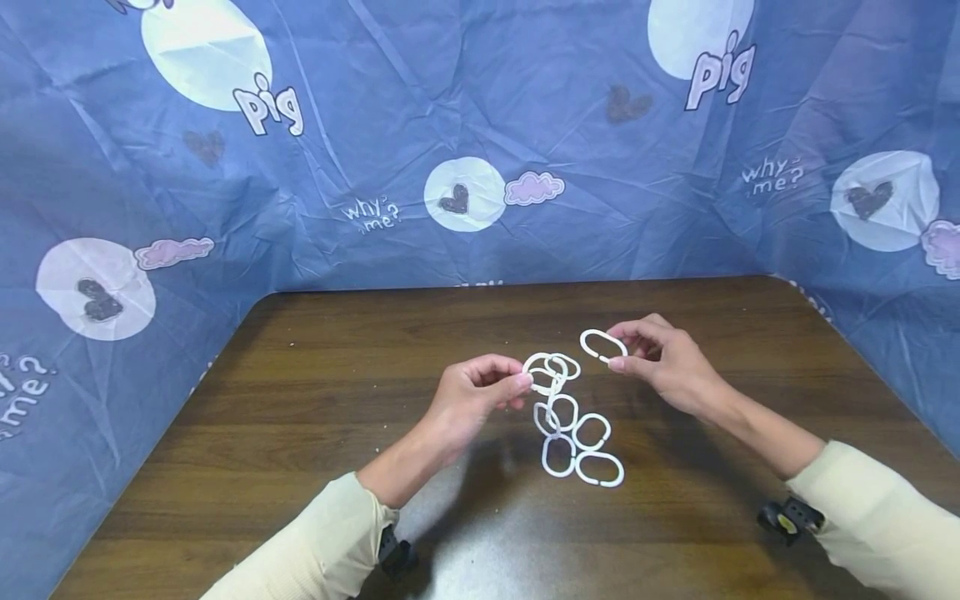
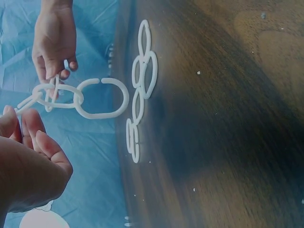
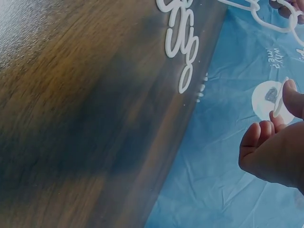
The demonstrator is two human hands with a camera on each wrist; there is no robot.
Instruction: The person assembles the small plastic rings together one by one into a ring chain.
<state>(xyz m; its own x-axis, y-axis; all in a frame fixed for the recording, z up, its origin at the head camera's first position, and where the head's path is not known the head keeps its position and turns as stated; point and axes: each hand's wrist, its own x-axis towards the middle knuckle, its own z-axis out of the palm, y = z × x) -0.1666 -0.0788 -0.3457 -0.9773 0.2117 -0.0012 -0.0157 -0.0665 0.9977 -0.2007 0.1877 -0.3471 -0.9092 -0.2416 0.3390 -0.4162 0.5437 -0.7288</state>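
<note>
My left hand (image 1: 472, 396) pinches a white plastic oval link between thumb and fingertips. More links are joined to it in a short chain, ending in a C-shaped link (image 2: 125, 99) with a small gap in its side. To the right, my right hand (image 1: 667, 362) pinches a single white link (image 1: 584, 342) by one end, held up off the table; its gap shows on the near side. Several loose white links (image 1: 622, 472) lie clustered on the table below and between the hands, some overlapping. In the head view the hanging chain partly overlaps this cluster.
The dark wooden table (image 1: 300, 400) has rounded far corners. A blue printed cloth (image 1: 390, 100) hangs behind it and along both sides. Small white specks dot the tabletop. A black strapped device (image 1: 791, 518) sits at the right wrist, another (image 1: 393, 554) at the left.
</note>
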